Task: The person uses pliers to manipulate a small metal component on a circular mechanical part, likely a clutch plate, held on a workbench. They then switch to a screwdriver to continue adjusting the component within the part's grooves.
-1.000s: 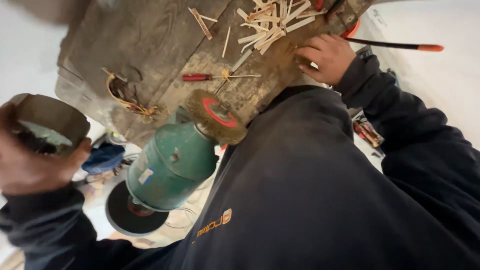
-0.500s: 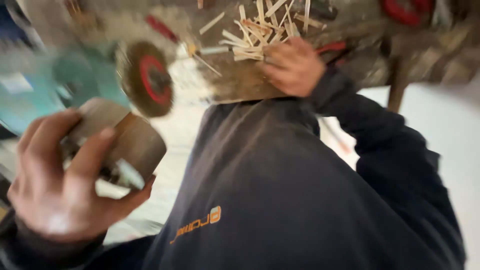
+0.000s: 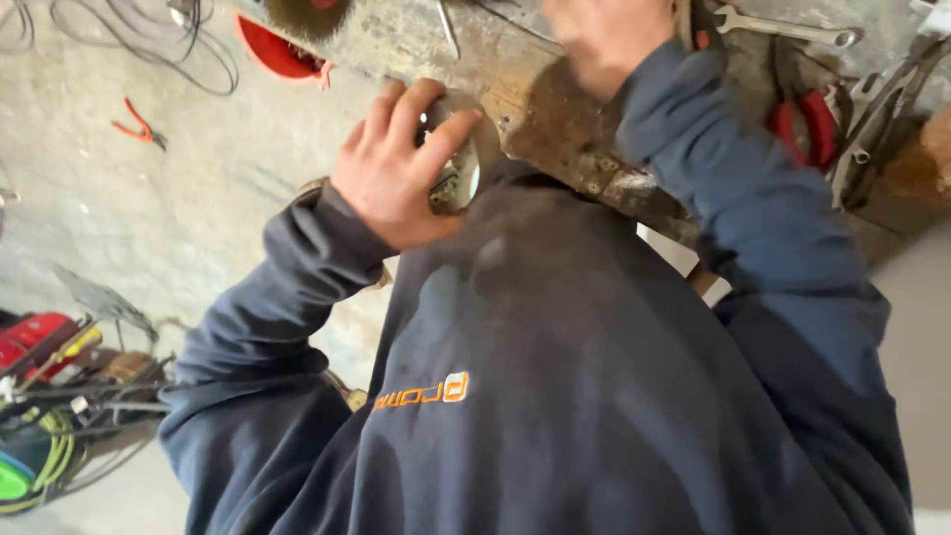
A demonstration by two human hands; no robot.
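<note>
Gripping a short metal ring (image 3: pixel 458 149) in the left hand (image 3: pixel 401 163) at the surface's (image 3: pixel 555 109) edge, at 12 o'clock, risking dropping it; right hand (image 3: pixel 604 40) blurring, grip unclear.

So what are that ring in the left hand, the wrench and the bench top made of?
The ring in the left hand looks like dull grey metal, though blur leaves it open. The wrench is shiny bare steel by its silver gleam. The bench top seems worn, stained wood or board, rough and brownish.
</note>
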